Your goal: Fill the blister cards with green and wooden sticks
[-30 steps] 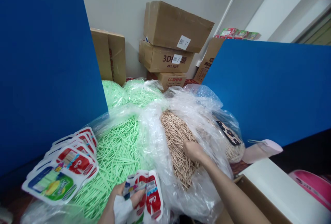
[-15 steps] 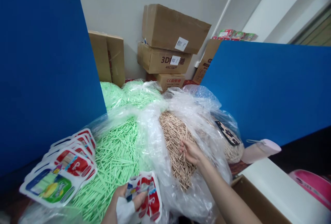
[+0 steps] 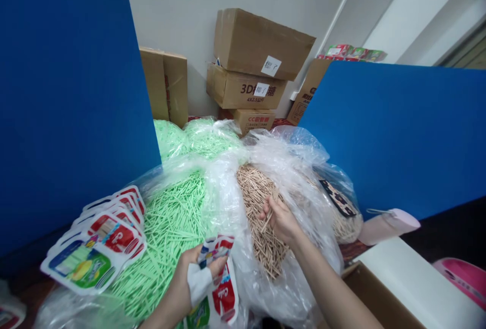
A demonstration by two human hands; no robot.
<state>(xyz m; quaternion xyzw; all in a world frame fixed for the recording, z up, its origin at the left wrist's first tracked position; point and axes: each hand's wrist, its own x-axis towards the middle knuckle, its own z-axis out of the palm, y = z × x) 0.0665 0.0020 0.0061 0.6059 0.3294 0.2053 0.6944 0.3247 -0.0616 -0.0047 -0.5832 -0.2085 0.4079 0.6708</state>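
Observation:
My left hand point(image 3: 184, 281), with a white wrap round the base of its thumb, grips a printed pouch point(image 3: 219, 246) at front centre. Below it lie more pouches, among them a red Cola pouch point(image 3: 225, 296) and part of a green one. My right hand point(image 3: 283, 220) is closed in a pinch on a few thin brown sticks, just over the heap of brown sticks point(image 3: 255, 187) in an open clear plastic bag point(image 3: 224, 202). Thin green sticks point(image 3: 172, 222) fill the bag on the left. On top of them, at far left, a fanned pile of pouches point(image 3: 89, 263) rests.
Blue partitions point(image 3: 72, 91) point(image 3: 398, 131) flank both sides. Cardboard boxes point(image 3: 261, 40) are stacked against the wall. At right are a dark patterned flat item point(image 3: 339, 198), a pale pink bottle point(image 3: 385, 227), an open carton point(image 3: 406, 278) and a pink basin point(image 3: 461, 278).
My right hand has lifted slightly with the brown sticks. My left hand has risen and tilted its pouch, uncovering the pouches below. The view has shifted a little left.

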